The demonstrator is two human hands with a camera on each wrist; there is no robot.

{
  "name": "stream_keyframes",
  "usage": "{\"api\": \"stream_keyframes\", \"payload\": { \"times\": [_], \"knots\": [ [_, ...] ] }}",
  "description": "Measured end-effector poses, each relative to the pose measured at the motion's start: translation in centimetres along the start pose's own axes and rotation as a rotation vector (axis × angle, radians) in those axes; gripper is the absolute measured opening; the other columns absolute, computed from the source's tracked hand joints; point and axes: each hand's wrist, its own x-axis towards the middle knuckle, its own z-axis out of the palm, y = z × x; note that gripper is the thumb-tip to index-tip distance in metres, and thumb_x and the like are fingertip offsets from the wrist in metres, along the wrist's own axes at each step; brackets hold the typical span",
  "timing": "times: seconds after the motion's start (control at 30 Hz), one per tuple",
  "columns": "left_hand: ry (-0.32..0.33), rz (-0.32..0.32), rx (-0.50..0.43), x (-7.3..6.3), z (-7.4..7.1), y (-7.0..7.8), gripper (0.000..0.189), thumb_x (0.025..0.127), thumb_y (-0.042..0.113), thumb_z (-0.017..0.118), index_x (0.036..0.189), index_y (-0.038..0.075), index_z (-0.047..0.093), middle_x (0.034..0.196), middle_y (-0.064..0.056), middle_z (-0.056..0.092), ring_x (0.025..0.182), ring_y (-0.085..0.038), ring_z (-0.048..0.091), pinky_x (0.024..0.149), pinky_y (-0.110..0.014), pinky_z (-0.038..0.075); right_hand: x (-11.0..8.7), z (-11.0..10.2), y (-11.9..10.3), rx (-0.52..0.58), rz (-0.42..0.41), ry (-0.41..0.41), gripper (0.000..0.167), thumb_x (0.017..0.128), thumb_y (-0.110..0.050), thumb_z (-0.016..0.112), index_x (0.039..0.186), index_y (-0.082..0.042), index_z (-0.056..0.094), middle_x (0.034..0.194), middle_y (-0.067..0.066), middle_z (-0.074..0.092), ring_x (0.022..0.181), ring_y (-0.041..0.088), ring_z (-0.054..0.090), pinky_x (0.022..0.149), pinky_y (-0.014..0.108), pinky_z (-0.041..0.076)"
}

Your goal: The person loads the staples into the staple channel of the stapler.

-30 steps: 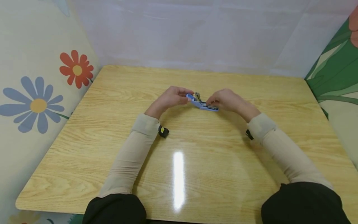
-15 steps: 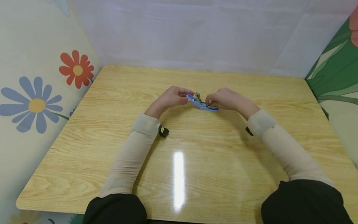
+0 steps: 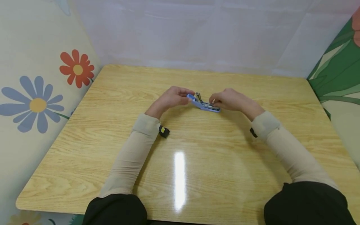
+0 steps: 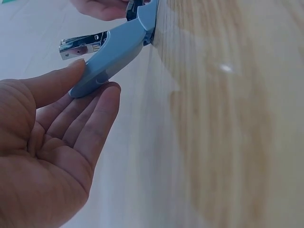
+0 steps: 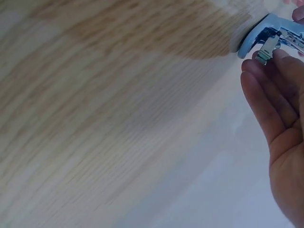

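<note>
A light blue stapler (image 3: pixel 202 105) lies spread open near the middle of the table, its metal magazine (image 4: pixel 81 46) angled up from the cover. My left hand (image 3: pixel 172 97) pinches the rounded end of the blue cover (image 4: pixel 102 66) between thumb and fingers. At the stapler's other end, my right hand (image 3: pixel 232 100) has thumb and fingertips together over the base. Between them, in the right wrist view, they pinch a short shiny metal strip (image 5: pixel 267 51) that reaches into the stapler. I cannot tell whether this strip is loose staples or a stapler part.
The wood-grain table (image 3: pixel 213 175) extends on all sides, with a bright light reflection (image 3: pixel 180 181) toward the front. A pale sheet (image 3: pixel 191 34) hangs behind the far edge. Painted walls with flowers (image 3: pixel 37 105) flank the table.
My right hand shifts slightly left, then back to the right along the stapler's base. The left hand and stapler stay nearly still.
</note>
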Motion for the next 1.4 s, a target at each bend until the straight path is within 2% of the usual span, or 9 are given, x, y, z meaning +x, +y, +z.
{"api": "stream_keyframes", "payload": {
  "times": [0.13, 0.3, 0.63, 0.8, 1.1, 1.4],
  "knots": [
    [-0.003, 0.004, 0.004, -0.1, -0.1, 0.0, 0.041, 0.1, 0.011, 0.062, 0.142, 0.012, 0.06, 0.137, -0.01, 0.065, 0.122, -0.023, 0.064, 0.106, -0.037, 0.054, 0.0, 0.0, -0.1, 0.0, -0.012, 0.012, 0.019, 0.1, -0.011, 0.064, 0.116, -0.007, 0.072, 0.099, 0.008, 0.077, 0.073, 0.016, 0.068, 0.074, 0.038, 0.06],
    [-0.004, 0.017, 0.014, -0.3, -0.2, 0.1, 0.041, 0.1, 0.012, 0.062, 0.141, 0.013, 0.061, 0.138, -0.009, 0.065, 0.123, -0.022, 0.063, 0.106, -0.037, 0.053, 0.0, -0.1, -0.2, 0.003, -0.046, 0.032, 0.019, 0.098, -0.01, 0.065, 0.115, -0.01, 0.074, 0.101, 0.006, 0.077, 0.073, 0.015, 0.067, 0.073, 0.037, 0.06],
    [-0.02, 0.038, 0.006, -0.2, -0.1, 0.0, 0.042, 0.1, 0.01, 0.062, 0.142, 0.012, 0.06, 0.136, -0.01, 0.065, 0.123, -0.023, 0.063, 0.107, -0.039, 0.053, 0.1, -0.4, -0.8, -0.084, -0.025, -0.07, 0.02, 0.099, -0.016, 0.067, 0.118, -0.015, 0.073, 0.105, 0.004, 0.078, 0.082, 0.02, 0.072, 0.079, 0.042, 0.06],
    [-0.026, 0.042, 0.007, -0.4, 0.1, 0.1, 0.042, 0.1, 0.011, 0.062, 0.142, 0.012, 0.06, 0.137, -0.01, 0.065, 0.123, -0.023, 0.063, 0.107, -0.039, 0.053, 0.1, -0.5, -0.9, -0.111, -0.026, -0.074, 0.021, 0.098, -0.017, 0.068, 0.118, -0.015, 0.073, 0.106, 0.004, 0.078, 0.084, 0.022, 0.073, 0.08, 0.043, 0.061],
    [-0.024, 0.032, 0.022, -0.5, 0.1, 0.2, 0.041, 0.101, 0.013, 0.062, 0.142, 0.014, 0.06, 0.138, -0.008, 0.064, 0.124, -0.023, 0.064, 0.107, -0.038, 0.053, -0.3, -0.6, -1.1, -0.177, -0.033, -0.033, 0.02, 0.099, -0.02, 0.068, 0.117, -0.019, 0.073, 0.103, 0.001, 0.078, 0.071, 0.017, 0.067, 0.071, 0.04, 0.059],
    [-0.023, 0.021, 0.015, -0.4, 0.0, 0.2, 0.041, 0.101, 0.013, 0.061, 0.143, 0.015, 0.059, 0.138, -0.009, 0.064, 0.125, -0.023, 0.063, 0.108, -0.039, 0.052, -0.2, -0.6, -1.3, -0.199, -0.011, -0.067, 0.02, 0.1, -0.023, 0.066, 0.119, -0.023, 0.073, 0.104, -0.001, 0.078, 0.068, 0.014, 0.064, 0.07, 0.038, 0.058]
  ]
}}
